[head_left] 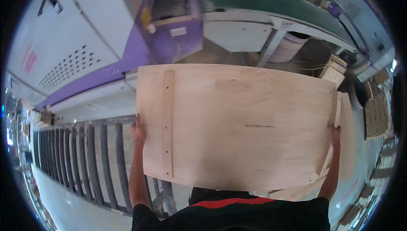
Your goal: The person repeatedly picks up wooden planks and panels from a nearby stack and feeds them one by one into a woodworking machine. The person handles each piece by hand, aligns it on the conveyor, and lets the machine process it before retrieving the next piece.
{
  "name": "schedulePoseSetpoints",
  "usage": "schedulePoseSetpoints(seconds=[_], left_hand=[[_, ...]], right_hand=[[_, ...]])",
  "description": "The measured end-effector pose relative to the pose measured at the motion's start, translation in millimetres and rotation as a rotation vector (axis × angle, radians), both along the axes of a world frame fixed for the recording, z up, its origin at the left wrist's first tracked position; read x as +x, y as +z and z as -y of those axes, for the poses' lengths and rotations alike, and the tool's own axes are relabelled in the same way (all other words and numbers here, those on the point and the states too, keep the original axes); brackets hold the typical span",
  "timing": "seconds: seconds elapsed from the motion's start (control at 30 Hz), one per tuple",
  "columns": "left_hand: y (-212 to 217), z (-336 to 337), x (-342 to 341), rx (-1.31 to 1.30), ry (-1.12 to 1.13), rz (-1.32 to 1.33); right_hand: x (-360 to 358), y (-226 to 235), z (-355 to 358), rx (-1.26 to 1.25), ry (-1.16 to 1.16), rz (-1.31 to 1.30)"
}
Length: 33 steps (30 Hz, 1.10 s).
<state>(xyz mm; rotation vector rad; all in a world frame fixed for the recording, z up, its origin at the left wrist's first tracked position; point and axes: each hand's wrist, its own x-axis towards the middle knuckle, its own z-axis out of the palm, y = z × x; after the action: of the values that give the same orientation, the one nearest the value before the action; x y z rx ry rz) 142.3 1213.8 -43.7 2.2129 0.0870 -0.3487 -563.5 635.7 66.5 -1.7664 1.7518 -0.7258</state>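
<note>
A large pale plywood panel [246,108] spans the space before my body. My left hand [137,131] wraps round its left edge, a little below mid-height. At the right edge my right hand [335,133] grips the panel where a narrow wooden strip [326,159] runs along it. Another strip, a wooden batten [168,120] with several dark fastener spots, crosses the panel near its left end. A short dark line marks the panel's face right of its middle. My fingers on the underside are hidden.
To the left lies a roller conveyor [93,159] with dark rollers. Beyond stand a white and purple machine [72,40] and a green-topped table [271,2] with a bucket [288,46] beneath. More pale boards [348,137] lie at the right; wood stacks [377,116] stand farther right.
</note>
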Motion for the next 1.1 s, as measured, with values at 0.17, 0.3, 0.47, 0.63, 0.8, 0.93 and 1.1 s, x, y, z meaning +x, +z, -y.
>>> schedulePoseSetpoints(seconds=[0.17, 0.3, 0.47, 0.63, 0.8, 0.93, 1.1], left_hand=[[37, 172, -7, -0.43, -0.285, 0.155], [64, 333, -9, -0.535, -0.446, 0.33], [93, 486, 19, -0.473, -0.705, 0.109], [116, 622, 52, -0.271, -0.782, 0.386], [138, 728, 121, -0.376, -0.878, 0.375], [152, 785, 173, -0.181, -0.855, 0.387], [128, 833, 278, -0.336, -0.885, 0.191]], right_hand=[[-103, 42, -6, 0.04, -0.216, -0.101], [-187, 11, 0, -0.071, -0.339, -0.038], [-235, 3, 9, -0.133, -0.416, 0.138], [-226, 27, 58, -0.036, -0.492, 0.053], [-177, 38, 137, -0.224, -0.505, -0.048], [-78, 78, 185, -0.152, -0.533, -0.099], [24, 74, 250, -0.139, -0.371, -0.232]])
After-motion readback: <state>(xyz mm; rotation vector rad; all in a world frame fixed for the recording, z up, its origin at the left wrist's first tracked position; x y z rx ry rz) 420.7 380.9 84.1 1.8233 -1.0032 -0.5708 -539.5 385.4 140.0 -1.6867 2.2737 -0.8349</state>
